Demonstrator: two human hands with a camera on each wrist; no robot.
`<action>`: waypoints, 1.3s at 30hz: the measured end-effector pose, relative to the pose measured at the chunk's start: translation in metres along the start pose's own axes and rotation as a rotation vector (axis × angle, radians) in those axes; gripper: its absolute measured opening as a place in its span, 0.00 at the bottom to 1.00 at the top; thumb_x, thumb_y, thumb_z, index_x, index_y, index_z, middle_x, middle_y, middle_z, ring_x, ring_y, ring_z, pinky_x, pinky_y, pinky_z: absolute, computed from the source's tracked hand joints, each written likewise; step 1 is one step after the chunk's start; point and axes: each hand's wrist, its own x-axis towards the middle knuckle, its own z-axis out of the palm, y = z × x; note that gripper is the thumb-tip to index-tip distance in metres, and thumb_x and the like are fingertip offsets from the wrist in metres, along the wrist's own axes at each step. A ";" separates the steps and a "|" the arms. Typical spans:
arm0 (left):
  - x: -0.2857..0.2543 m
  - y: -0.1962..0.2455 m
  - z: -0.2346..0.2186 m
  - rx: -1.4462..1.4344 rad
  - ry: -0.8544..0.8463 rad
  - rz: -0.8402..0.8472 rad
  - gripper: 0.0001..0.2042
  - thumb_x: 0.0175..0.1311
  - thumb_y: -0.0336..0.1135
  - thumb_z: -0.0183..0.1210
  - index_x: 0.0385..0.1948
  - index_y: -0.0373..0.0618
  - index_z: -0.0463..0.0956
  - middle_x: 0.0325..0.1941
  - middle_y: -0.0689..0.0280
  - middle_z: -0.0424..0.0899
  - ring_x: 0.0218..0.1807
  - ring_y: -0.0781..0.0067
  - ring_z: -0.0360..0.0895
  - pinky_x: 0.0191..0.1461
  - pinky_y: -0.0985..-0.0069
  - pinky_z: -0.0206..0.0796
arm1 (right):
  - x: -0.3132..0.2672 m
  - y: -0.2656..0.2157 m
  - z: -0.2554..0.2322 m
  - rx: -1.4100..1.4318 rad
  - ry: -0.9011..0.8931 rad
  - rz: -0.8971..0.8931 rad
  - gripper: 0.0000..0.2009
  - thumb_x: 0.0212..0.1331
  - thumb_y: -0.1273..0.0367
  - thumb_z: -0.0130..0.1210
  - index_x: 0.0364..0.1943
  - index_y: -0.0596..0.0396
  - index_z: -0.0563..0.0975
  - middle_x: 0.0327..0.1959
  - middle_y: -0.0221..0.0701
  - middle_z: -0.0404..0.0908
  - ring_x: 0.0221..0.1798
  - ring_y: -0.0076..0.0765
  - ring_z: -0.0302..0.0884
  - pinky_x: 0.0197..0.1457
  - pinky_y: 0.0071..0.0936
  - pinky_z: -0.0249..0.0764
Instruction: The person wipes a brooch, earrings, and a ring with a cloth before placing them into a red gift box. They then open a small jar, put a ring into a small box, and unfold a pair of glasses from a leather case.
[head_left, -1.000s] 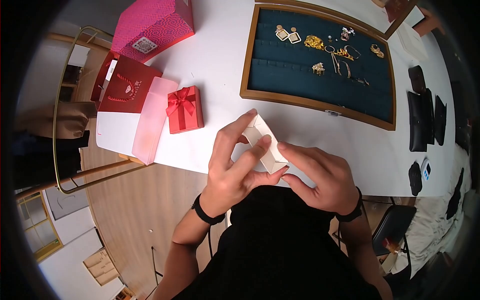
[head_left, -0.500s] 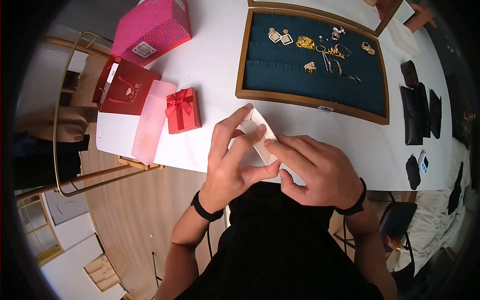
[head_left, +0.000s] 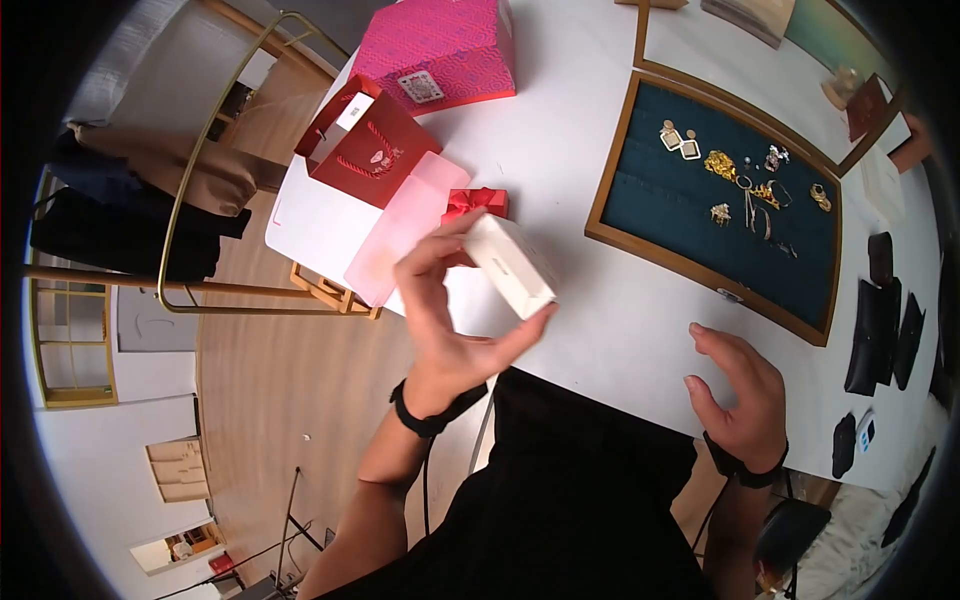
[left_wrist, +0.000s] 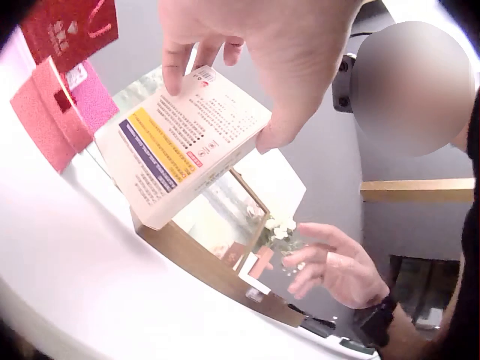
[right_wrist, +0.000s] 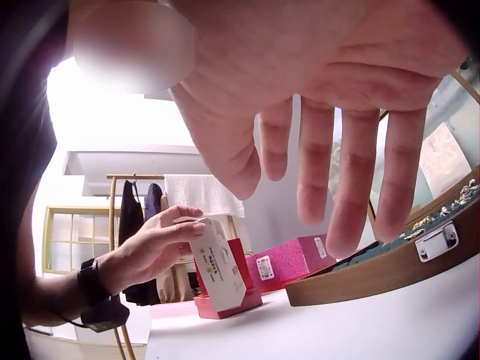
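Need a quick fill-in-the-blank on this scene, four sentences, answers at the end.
1. The person's ____ hand holds the white box.
2. The person's ____ hand holds nothing.
3. The bow on the small gift box is coloured ____.
4. The wristbands are both coloured ____.

Missing words: left; right; red; black.

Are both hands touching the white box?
No, the left hand alone grips the white box, while the right hand is apart from it.

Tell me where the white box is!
In the head view, the left hand holds the white box left of the jewelry case, below the red gift box.
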 end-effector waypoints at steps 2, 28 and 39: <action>0.005 -0.003 -0.017 0.038 0.071 0.011 0.45 0.39 0.31 0.78 0.60 0.42 0.55 0.62 0.50 0.67 0.59 0.60 0.71 0.59 0.66 0.66 | 0.002 0.000 0.002 0.016 -0.010 -0.005 0.21 0.53 0.75 0.62 0.54 0.57 0.78 0.48 0.41 0.83 0.46 0.44 0.84 0.45 0.32 0.80; 0.052 0.013 -0.040 -1.185 -0.124 -0.721 0.30 0.74 0.52 0.29 0.62 0.35 0.65 0.61 0.51 0.75 0.56 0.53 0.76 0.58 0.55 0.72 | 0.180 -0.065 0.005 0.174 -0.144 -0.432 0.24 0.55 0.66 0.65 0.55 0.56 0.72 0.42 0.43 0.80 0.41 0.52 0.81 0.42 0.36 0.77; 0.059 -0.080 -0.140 0.450 0.326 -0.170 0.39 0.51 0.40 0.74 0.64 0.41 0.62 0.61 0.57 0.70 0.56 0.68 0.72 0.57 0.68 0.68 | 0.261 -0.003 0.025 -0.032 -0.189 -0.084 0.16 0.55 0.65 0.61 0.42 0.62 0.77 0.35 0.50 0.83 0.38 0.54 0.83 0.45 0.39 0.78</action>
